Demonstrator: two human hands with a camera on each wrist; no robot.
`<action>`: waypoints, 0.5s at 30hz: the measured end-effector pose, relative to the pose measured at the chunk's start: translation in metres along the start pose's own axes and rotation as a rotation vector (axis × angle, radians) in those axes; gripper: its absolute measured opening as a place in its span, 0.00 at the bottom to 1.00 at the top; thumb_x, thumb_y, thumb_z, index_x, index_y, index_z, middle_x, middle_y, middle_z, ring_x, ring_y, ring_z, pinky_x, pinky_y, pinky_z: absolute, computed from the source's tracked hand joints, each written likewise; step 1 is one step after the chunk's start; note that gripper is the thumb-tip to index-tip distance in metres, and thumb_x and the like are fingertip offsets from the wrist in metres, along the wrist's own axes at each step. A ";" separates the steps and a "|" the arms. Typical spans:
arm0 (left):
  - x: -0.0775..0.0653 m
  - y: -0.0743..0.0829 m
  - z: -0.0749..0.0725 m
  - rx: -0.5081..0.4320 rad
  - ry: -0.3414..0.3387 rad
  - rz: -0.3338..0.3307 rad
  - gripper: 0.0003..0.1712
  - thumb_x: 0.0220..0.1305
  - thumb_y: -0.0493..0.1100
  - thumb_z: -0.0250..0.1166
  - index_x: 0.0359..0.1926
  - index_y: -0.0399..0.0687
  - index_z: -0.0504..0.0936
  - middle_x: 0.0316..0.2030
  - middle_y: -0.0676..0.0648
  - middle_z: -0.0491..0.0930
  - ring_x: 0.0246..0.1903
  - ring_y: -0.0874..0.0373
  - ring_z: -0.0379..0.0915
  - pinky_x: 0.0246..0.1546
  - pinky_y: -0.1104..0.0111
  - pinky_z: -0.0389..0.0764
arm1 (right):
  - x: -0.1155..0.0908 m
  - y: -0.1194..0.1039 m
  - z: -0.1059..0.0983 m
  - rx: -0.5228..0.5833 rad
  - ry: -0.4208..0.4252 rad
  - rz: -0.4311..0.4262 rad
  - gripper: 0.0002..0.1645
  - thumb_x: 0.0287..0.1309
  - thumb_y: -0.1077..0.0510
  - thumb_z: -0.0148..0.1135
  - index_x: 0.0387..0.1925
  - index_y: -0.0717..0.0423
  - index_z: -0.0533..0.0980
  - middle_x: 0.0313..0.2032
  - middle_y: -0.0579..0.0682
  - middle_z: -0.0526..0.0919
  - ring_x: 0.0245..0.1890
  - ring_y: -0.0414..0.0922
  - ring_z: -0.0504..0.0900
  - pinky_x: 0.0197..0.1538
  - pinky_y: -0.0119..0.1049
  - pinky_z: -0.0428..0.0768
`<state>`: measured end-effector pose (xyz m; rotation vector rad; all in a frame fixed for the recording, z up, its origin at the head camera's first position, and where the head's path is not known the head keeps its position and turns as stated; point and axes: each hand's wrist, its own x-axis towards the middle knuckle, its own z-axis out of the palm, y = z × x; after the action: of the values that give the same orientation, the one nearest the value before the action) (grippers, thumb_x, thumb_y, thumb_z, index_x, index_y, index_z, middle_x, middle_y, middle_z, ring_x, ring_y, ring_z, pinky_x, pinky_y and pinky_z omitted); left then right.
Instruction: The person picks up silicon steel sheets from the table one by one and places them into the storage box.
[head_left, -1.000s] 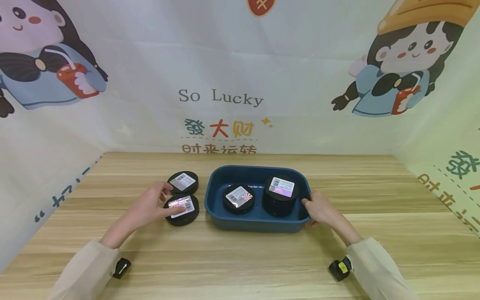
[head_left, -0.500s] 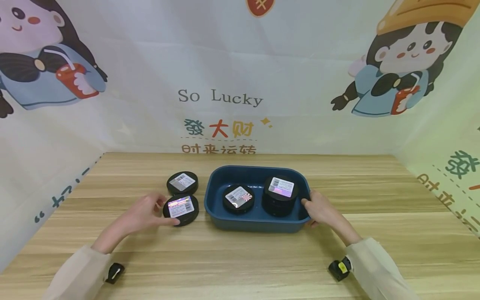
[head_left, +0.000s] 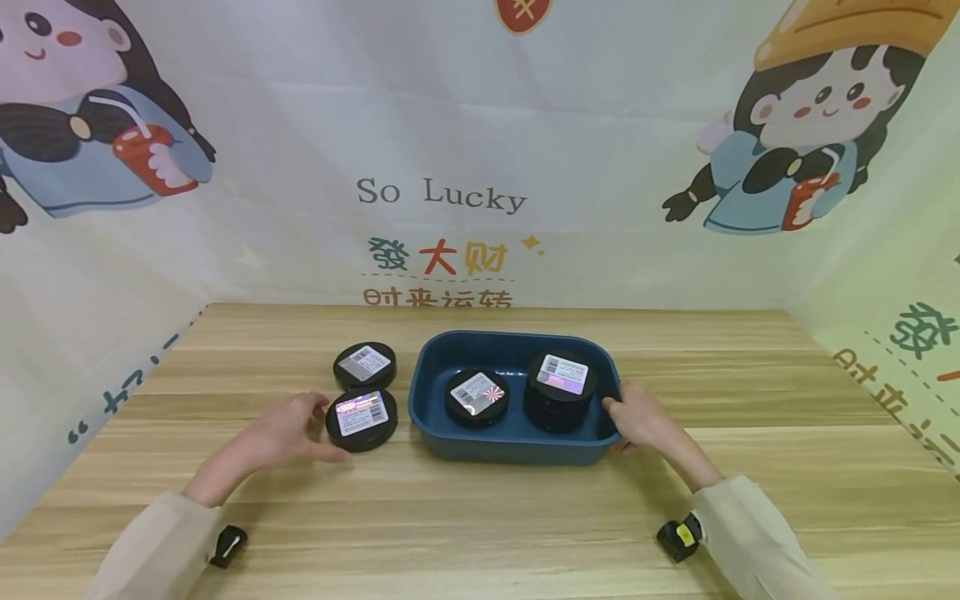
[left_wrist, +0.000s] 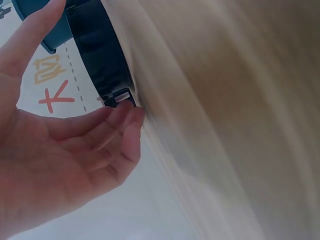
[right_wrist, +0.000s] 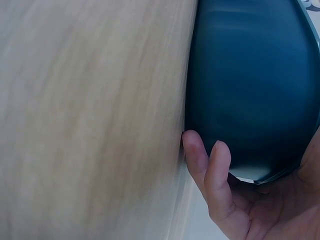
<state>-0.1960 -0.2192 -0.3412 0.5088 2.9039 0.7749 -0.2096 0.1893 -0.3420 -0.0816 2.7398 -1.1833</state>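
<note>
A flat round black container [head_left: 362,419] with a white label lies on the wooden table, left of a blue bin [head_left: 510,452]. My left hand [head_left: 288,433] reaches round its left side, thumb apart from the fingers; in the left wrist view, fingertips come right at the lower edge of the black container [left_wrist: 97,47]. A second black container [head_left: 365,365] lies just behind it. Inside the bin sit a single black container [head_left: 477,398] and, to its right, a stack [head_left: 562,392] of them. My right hand [head_left: 643,417] grips the bin's right end, thumb over the rim.
The wooden table [head_left: 480,533] runs back to a printed cloth backdrop [head_left: 480,125], with cloth at both sides too. Black wrist devices [head_left: 228,546] sit at the sleeves. In the right wrist view, the bin's end wall [right_wrist: 255,85] stands on the table.
My left hand has drawn back toward me and left, its thumb moving off the near container's label to beside its front edge. The right hand and the bin stay put.
</note>
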 end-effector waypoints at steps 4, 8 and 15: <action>0.003 0.001 0.002 -0.006 -0.043 -0.005 0.40 0.32 0.51 0.75 0.40 0.25 0.69 0.26 0.45 0.72 0.26 0.56 0.67 0.27 0.66 0.71 | 0.001 0.000 0.000 0.003 0.002 0.001 0.12 0.57 0.64 0.39 0.34 0.73 0.64 0.20 0.62 0.75 0.12 0.45 0.77 0.16 0.36 0.75; 0.006 0.003 0.003 0.030 -0.073 -0.018 0.39 0.31 0.52 0.75 0.38 0.28 0.70 0.26 0.46 0.71 0.26 0.56 0.66 0.27 0.65 0.70 | 0.001 0.001 0.000 0.010 0.002 -0.001 0.12 0.57 0.64 0.39 0.34 0.73 0.64 0.20 0.62 0.75 0.11 0.45 0.77 0.16 0.36 0.75; 0.009 0.010 0.004 0.153 -0.097 -0.057 0.49 0.31 0.55 0.74 0.45 0.20 0.66 0.37 0.34 0.71 0.39 0.42 0.68 0.43 0.51 0.69 | 0.001 0.001 0.000 0.010 0.000 0.004 0.12 0.57 0.64 0.39 0.34 0.73 0.64 0.21 0.62 0.75 0.11 0.45 0.77 0.16 0.36 0.75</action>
<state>-0.2007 -0.2066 -0.3398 0.4609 2.8869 0.5090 -0.2110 0.1896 -0.3433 -0.0747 2.7324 -1.1963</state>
